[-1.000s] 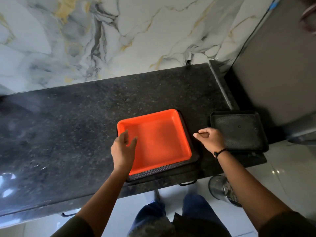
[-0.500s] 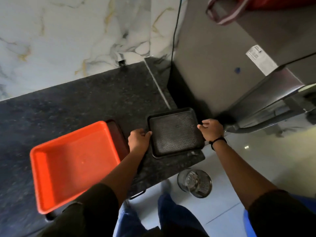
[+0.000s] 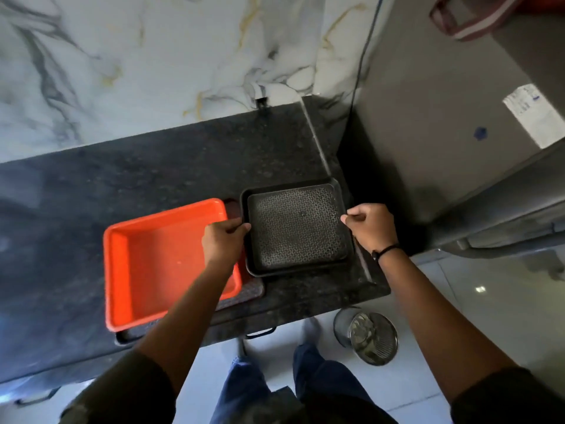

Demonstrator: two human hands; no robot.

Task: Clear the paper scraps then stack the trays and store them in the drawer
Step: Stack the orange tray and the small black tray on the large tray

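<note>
A black patterned tray (image 3: 295, 228) sits at the right end of the dark counter, and both hands grip it. My left hand (image 3: 224, 241) is closed on its left rim; my right hand (image 3: 370, 228) is closed on its right rim. To its left an orange tray (image 3: 153, 264) rests inside a dark maroon tray (image 3: 253, 290), whose edge shows at the orange tray's right and front. My left forearm crosses the orange tray's right corner. No paper scraps are visible.
The black granite counter (image 3: 137, 175) ends just right of the black tray, beside a grey refrigerator (image 3: 443, 117). A steel mesh bin (image 3: 370, 336) stands on the floor below the counter's end. Drawer handles (image 3: 260, 333) show under the counter edge. A marble wall backs the counter.
My hands left the orange tray and moved right onto the black tray, one on each side rim. The black tray has shifted left, nearer the orange tray.
</note>
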